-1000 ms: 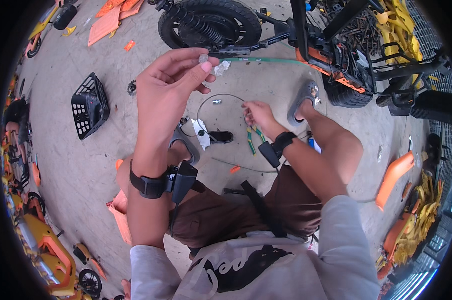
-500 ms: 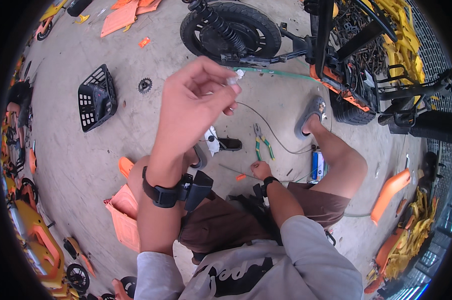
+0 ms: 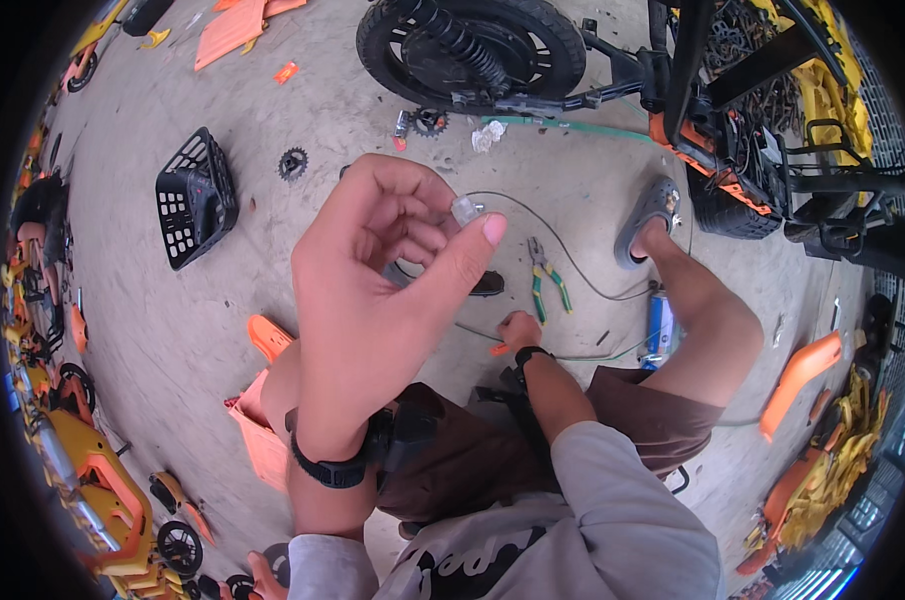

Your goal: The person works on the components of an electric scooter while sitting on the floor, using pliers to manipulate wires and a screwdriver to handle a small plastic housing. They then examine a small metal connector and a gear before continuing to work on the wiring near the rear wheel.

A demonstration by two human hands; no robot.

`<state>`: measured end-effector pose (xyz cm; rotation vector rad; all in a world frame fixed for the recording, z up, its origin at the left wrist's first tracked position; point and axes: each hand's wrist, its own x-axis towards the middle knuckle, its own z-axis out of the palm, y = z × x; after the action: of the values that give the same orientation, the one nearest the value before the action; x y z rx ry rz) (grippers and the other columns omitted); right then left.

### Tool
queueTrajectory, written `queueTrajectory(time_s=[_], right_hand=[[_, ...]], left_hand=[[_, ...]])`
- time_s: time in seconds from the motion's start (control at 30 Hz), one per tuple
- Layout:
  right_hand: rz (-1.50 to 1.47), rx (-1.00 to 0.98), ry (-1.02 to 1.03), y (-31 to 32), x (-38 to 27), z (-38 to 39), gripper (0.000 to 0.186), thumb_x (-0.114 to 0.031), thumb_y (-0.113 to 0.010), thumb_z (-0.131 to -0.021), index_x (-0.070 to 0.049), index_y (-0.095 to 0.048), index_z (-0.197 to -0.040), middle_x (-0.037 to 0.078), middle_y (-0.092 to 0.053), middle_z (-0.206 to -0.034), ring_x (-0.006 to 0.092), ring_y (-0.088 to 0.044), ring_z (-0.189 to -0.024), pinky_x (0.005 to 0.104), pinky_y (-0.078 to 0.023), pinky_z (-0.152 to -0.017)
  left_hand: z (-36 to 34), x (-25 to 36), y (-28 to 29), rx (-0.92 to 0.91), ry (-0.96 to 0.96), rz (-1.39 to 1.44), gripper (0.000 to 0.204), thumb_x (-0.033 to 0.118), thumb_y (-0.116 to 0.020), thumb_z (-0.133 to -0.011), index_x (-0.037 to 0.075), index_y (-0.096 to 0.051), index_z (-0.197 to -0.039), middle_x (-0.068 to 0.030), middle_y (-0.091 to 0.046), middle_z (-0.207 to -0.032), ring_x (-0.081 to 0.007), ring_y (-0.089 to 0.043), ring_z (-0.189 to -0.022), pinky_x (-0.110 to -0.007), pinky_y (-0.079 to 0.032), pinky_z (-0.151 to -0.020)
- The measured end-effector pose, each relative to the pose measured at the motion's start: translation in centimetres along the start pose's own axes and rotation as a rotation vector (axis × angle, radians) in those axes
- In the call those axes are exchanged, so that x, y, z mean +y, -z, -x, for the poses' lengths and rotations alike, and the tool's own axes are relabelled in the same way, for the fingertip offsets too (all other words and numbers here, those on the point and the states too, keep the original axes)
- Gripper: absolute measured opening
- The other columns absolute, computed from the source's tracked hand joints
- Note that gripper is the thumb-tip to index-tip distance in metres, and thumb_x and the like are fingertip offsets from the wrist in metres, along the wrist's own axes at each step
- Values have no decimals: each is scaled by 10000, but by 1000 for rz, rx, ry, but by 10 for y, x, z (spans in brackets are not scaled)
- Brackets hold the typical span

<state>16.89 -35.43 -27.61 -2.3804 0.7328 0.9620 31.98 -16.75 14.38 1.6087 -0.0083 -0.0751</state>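
Observation:
Raised in the middle, my left hand (image 3: 378, 285) pinches a small clear plastic piece (image 3: 467, 209) between thumb and forefinger. It resembles a little connector, but its exact kind is too small to make out. Low between my legs, my right hand (image 3: 520, 331) has its fingers curled closed; whatever they may hold is hidden. A small orange piece (image 3: 500, 349) lies at its left side. Just beyond it are pliers (image 3: 550, 282) with green and yellow handles, lying on the floor. A thin dark cable (image 3: 573, 285) curves around the pliers.
A wheel (image 3: 473, 55) and frame of a two-wheeler stand ahead. A black basket (image 3: 198, 198) and a sprocket (image 3: 293, 164) lie left. Crumpled clear wrapping (image 3: 488, 136) is near the wheel. A blue-and-white can (image 3: 660, 325) stands by my right leg. Orange panels (image 3: 801, 383) lie at right.
My left hand has come lower and closer, turning so the clear piece shows better. My view has shifted slightly. My right hand stays low, closed, now beside the orange piece.

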Motion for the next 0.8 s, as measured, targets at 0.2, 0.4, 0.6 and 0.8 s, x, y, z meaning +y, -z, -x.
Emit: queueTrajectory(time_s=[0.2,0.4,0.6,0.8], right_hand=[[17,-2,-81,-1,-9,4,211,-265,-674,-697,-115,-727,-835,138,-700,-879,292,-667,-872,384,-530,-802],[-304,140,-82,17,-22,10,225,-258,-668,-747,-53,-683,-838,142,-699,-839,269,-677,-801,359,-539,-741],[-1243,-379,214,118,-86,26,131,-121,-561,-895,-17,-554,-974,110,-669,-886,139,-617,-706,288,-510,-635],[-1073,-396,812,285,-136,123,231,-141,-548,-951,-13,-566,-1143,66,-640,-942,118,-575,-755,270,-497,-722]], left_hand=[[-5,-3,-3,37,-35,-6,236,-21,-728,-780,8,-550,-933,-68,-647,-830,-80,-595,-681,-206,-492,-623],[-9,0,-4,12,-25,121,213,-6,-692,-820,-6,-554,-982,-83,-663,-864,-83,-613,-704,-199,-487,-627],[-16,2,1,-83,-8,251,171,65,-615,-891,-24,-573,-1031,-148,-689,-918,-124,-601,-644,-246,-485,-584],[-23,1,-13,-189,-43,247,191,44,-605,-896,-43,-589,-1065,-127,-691,-892,-109,-605,-640,-234,-498,-580]])
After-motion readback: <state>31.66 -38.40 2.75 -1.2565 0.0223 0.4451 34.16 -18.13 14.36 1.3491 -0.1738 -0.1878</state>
